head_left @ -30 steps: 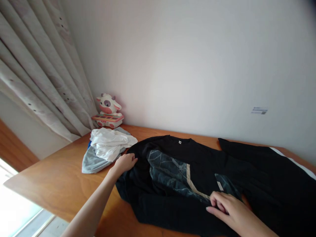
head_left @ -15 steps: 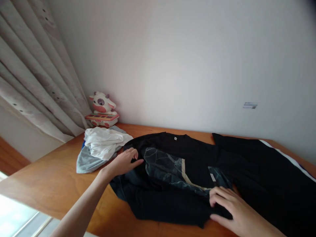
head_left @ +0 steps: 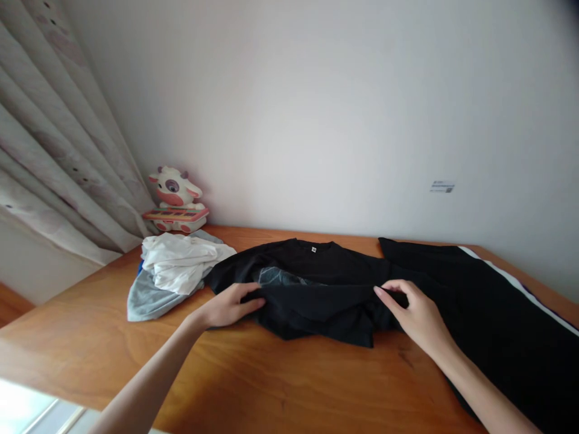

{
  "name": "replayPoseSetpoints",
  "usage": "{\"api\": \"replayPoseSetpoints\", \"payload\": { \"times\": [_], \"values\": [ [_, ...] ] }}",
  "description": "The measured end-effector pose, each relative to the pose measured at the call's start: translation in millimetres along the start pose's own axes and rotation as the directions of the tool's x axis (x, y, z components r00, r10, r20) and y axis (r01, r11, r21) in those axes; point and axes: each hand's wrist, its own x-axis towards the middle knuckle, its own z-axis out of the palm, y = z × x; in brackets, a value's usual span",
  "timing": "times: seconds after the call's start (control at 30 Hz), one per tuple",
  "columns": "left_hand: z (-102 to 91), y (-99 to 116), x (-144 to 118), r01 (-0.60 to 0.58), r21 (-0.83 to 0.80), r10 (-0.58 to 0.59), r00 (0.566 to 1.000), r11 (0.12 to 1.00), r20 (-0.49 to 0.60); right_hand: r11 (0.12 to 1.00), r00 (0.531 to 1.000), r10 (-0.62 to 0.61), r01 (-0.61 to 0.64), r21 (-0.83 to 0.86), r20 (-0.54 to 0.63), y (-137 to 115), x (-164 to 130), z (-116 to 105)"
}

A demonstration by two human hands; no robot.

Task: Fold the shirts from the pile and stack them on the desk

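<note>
in the head view, the left hand (head_left: 230, 304) and right hand (head_left: 414, 310) each pinch the folded front edge of the black shirt (head_left: 316, 289), which lies on the wooden table (head_left: 271, 374) just right of the white and grey clothes pile (head_left: 174, 271). a neat fold likely needs both edges drawn level and pressed flat.

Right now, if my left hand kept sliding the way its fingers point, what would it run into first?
The left hand points right along the folded black shirt. It would likely stay on that cloth, then meet the right hand at the far end, though depth is uncertain.
</note>
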Motion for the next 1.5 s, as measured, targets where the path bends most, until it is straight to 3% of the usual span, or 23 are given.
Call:
{"api": "replayPoseSetpoints", "payload": {
  "times": [0.07,0.13,0.23,0.33,0.4,0.5,0.57,0.63,0.73,0.8,0.9,0.93,0.97,1.0,1.07,1.13,1.17,1.23,1.3,1.4,1.5],
  "values": [
    [0.5,-8,13,0.056,-0.004,-0.055,0.975,0.998,-0.216,0.979,0.985,-0.143,0.126,-0.160,-0.099,-10,-2,7],
    [4.2,-15,20,0.140,0.054,-0.114,0.935,0.989,-0.334,0.938,0.960,-0.280,0.278,-0.208,0.019,-22,-14,14],
    [9.3,-22,16,0.191,0.139,-0.155,0.959,0.972,-0.239,0.888,0.886,-0.387,0.432,-0.154,0.255,-33,-41,27],
    [7.3,-30,3,0.196,0.166,-0.175,0.975,0.966,-0.134,0.867,0.858,-0.428,0.479,-0.140,0.285,-29,-57,39],
    [1.4,-35,-5,0.203,0.170,-0.184,0.975,0.964,-0.122,0.880,0.871,-0.427,0.462,-0.108,0.244,-23,-57,42],
    [-11.8,-36,-10,0.131,0.151,-0.119,0.989,0.980,-0.086,0.945,0.937,-0.328,0.328,0.020,0.121,-17,-46,33],
    [-21.7,-32,-14,0.030,0.118,-0.021,0.997,0.993,-0.074,0.977,0.975,-0.182,0.164,0.138,0.127,-18,-39,19],
    [-30.9,-24,-20,-0.040,0.044,0.042,0.999,0.998,-0.025,0.976,0.974,-0.046,-0.004,0.220,0.222,-20,-35,1],
    [-40.0,-11,-29,-0.003,-0.104,0.021,0.984,0.995,0.179,0.946,0.934,0.110,-0.204,0.254,0.340,-17,-38,-26],
    [-41.9,-6,-32,0.051,-0.192,0.020,0.935,0.980,0.354,0.913,0.891,0.221,-0.331,0.237,0.396,-11,-45,-42],
    [-39.2,-5,-32,0.134,-0.298,0.085,0.779,0.945,0.621,0.873,0.806,0.300,-0.448,0.195,0.510,3,-55,-60],
    [-37.2,-6,-31,0.156,-0.319,0.107,0.734,0.935,0.671,0.867,0.783,0.297,-0.461,0.189,0.546,7,-56,-64],
    [-34.7,-7,-28,0.166,-0.331,0.118,0.715,0.929,0.690,0.860,0.766,0.296,-0.474,0.190,0.571,10,-55,-66],
    [-31.7,-8,-25,0.158,-0.334,0.119,0.728,0.929,0.676,0.850,0.756,0.303,-0.490,0.195,0.580,13,-52,-66],
    [-24.2,-10,-17,0.107,-0.309,0.087,0.829,0.945,0.553,0.841,0.766,0.322,-0.502,0.204,0.557,19,-42,-60],
    [-15.8,-12,-8,0.067,-0.225,0.014,0.940,0.972,0.342,0.872,0.813,0.333,-0.458,0.172,0.478,25,-31,-48],
    [-11.7,-13,-4,0.066,-0.179,-0.024,0.973,0.982,0.227,0.905,0.848,0.312,-0.402,0.138,0.428,29,-28,-42],
    [-4.7,-15,1,0.076,-0.092,-0.071,0.996,0.993,0.058,0.967,0.905,0.212,-0.249,0.055,0.370,36,-28,-30],
    [0.0,-15,1,0.053,0.011,-0.053,0.999,0.999,-0.005,0.995,0.903,0.090,-0.096,-0.009,0.420,41,-36,-23],
    [2.3,-10,-5,-0.008,0.156,0.002,0.999,0.988,0.041,0.995,0.847,-0.002,0.055,-0.083,0.532,46,-49,-21],
    [-0.3,-12,-9,0.021,0.215,-0.034,0.998,0.976,0.056,0.972,0.828,-0.059,0.176,-0.157,0.558,51,-51,-24]
  ]
}}
